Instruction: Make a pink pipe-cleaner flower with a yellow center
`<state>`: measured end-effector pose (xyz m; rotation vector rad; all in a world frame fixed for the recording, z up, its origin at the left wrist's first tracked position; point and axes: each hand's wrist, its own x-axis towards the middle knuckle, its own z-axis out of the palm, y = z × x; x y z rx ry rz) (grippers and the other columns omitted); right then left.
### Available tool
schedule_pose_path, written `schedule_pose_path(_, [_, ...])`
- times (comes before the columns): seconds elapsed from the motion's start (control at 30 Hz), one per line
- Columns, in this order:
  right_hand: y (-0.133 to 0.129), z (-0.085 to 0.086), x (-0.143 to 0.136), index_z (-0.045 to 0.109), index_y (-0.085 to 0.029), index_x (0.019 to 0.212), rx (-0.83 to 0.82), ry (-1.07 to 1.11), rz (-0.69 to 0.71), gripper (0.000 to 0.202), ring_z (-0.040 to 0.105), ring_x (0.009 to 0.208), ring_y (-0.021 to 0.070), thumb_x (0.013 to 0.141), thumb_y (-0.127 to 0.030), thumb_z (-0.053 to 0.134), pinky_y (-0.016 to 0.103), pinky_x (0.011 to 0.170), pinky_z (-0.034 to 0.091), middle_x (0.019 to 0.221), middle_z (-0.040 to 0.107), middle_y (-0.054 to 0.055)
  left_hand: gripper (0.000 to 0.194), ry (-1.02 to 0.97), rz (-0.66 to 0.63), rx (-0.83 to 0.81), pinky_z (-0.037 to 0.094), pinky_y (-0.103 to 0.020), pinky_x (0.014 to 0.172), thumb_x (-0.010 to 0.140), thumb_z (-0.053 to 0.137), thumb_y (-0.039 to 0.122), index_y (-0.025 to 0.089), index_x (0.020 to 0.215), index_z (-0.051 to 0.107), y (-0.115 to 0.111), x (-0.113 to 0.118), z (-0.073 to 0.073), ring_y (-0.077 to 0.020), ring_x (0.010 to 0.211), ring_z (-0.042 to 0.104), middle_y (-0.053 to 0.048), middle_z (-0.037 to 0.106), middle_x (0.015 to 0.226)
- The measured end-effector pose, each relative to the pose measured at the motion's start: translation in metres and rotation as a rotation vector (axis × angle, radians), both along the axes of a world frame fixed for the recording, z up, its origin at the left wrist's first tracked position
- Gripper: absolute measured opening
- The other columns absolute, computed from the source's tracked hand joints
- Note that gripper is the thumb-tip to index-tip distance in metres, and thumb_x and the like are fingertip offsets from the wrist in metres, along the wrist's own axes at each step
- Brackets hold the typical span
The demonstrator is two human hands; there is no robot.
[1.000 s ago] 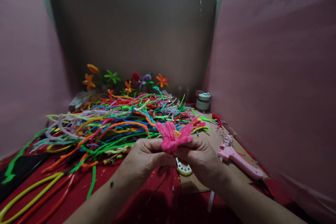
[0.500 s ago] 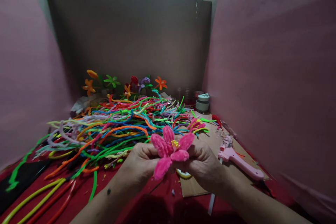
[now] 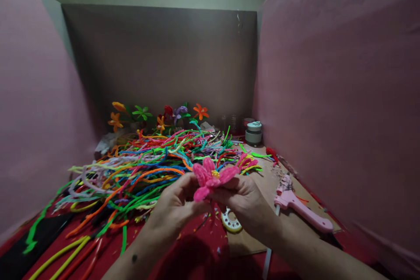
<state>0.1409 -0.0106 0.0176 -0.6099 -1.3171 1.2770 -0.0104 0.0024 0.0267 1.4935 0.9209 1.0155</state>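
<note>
A pink pipe-cleaner flower [image 3: 207,173] with a yellow centre is held up between both hands over the red cloth. My left hand [image 3: 180,201] is closed on its left side, fingers tucked behind the petals. On the other side, my right hand [image 3: 245,197] pinches a petal between thumb and fingers. The flower's underside is mostly hidden by the hands. Just below my right hand lies a white and yellow ring-shaped roll [image 3: 231,222]. Beyond the flower spreads a heap of colourful pipe cleaners [image 3: 144,162].
At right, a pink glue gun [image 3: 303,212] rests on cardboard [image 3: 243,245]. A lidded jar [image 3: 253,133] stands at the back near finished flowers [image 3: 201,111]. Yellow and red tubes [image 3: 62,256] lie front left. Pink walls [image 3: 341,109] rise at the sides.
The flower has tilted, so its face points more upward, and the lower petal has swung up. My right fingers have shifted onto the right petal. The camera view has tipped slightly upward.
</note>
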Motion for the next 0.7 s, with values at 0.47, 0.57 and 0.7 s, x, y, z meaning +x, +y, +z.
schedule_pose_path(0.47, [0.001, -0.004, -0.005, 0.072, -0.02, 0.076, 0.091, -0.196, -0.156, 0.015, 0.05, 0.064, 0.0102, 0.077, -0.019, 0.056, 0.024, 0.063, 0.042, 0.067, 0.06, -0.001, 0.007, 0.516, 0.366, 0.919, 0.045, -0.028, 0.071, 0.077, 0.056, 0.014, 0.018, 0.08, 0.062, -0.012, 0.005, 0.023, -0.016, 0.084, 0.053, -0.003, 0.055, 0.083])
schedule_pose_path(0.57, [0.002, -0.006, -0.003, 0.071, -0.02, 0.084, 0.141, -0.279, -0.18, 0.018, 0.053, 0.068, 0.0119, 0.08, -0.021, 0.053, 0.026, 0.066, 0.043, 0.072, 0.062, 0.0, 0.01, 0.554, 0.307, 0.944, 0.045, -0.027, 0.065, 0.077, 0.056, 0.013, 0.018, 0.079, 0.064, -0.01, 0.005, 0.025, -0.0152, 0.078, 0.054, -0.003, 0.056, 0.08])
schedule_pose_path(0.7, [0.0, -0.007, -0.001, 0.069, -0.021, 0.095, 0.172, -0.347, -0.17, 0.023, 0.055, 0.075, 0.0135, 0.083, -0.021, 0.05, 0.029, 0.072, 0.044, 0.08, 0.065, 0.002, 0.012, 0.59, 0.351, 1.153, 0.044, -0.028, 0.064, 0.076, 0.059, 0.012, 0.02, 0.083, 0.064, -0.011, 0.005, 0.022, -0.0157, 0.075, 0.053, -0.003, 0.059, 0.079])
